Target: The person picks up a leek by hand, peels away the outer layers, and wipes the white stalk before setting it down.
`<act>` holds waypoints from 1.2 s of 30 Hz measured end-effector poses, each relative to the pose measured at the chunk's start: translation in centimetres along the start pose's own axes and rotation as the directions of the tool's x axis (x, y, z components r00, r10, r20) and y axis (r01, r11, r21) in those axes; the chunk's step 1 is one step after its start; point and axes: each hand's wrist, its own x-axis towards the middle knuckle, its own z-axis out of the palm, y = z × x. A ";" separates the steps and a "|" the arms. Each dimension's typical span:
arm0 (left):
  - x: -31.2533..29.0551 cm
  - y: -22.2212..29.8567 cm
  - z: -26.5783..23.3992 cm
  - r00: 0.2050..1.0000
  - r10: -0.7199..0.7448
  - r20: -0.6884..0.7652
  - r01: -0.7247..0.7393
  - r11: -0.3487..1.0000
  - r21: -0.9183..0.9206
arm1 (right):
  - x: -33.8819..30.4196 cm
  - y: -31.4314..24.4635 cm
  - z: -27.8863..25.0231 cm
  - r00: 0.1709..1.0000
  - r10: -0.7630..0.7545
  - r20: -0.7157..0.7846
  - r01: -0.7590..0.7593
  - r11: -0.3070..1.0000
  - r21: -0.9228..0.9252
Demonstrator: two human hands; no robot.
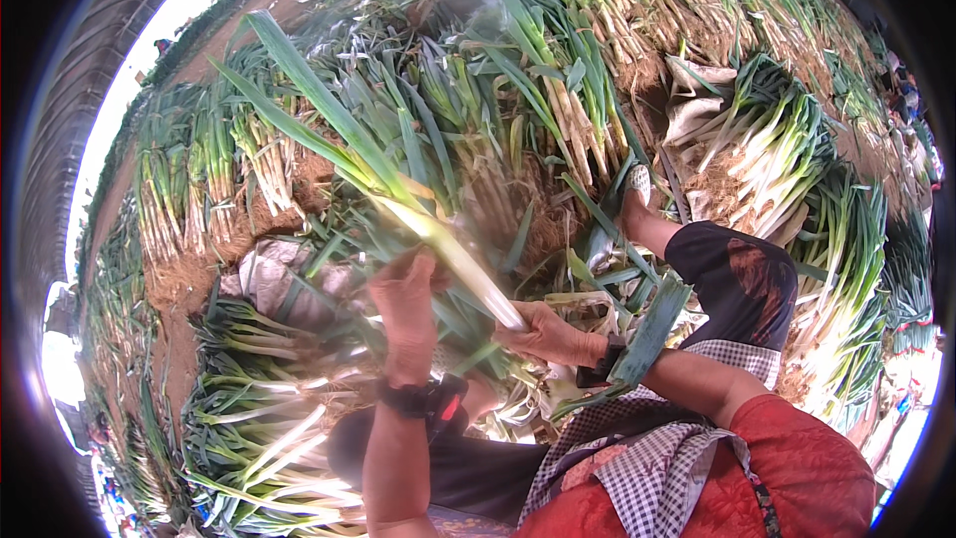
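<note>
Gripping a leek by its white base in mid-air, the right hand is closed at the likely firmest hold, the stalk judged light and smooth, its leaves tearable; the blurred left hand alongside is indeterminate.

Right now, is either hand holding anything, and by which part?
The right hand holds a leek by its white lower end. The left hand is close by its stalk, blurred; whether it grips anything cannot be told.
</note>
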 end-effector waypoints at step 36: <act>-3.4 3.0 3.7 0.977 0.152 -0.152 -0.200 0.904 -0.379 | -0.9 -2.0 1.8 0.984 -0.123 0.131 0.117 0.992 0.052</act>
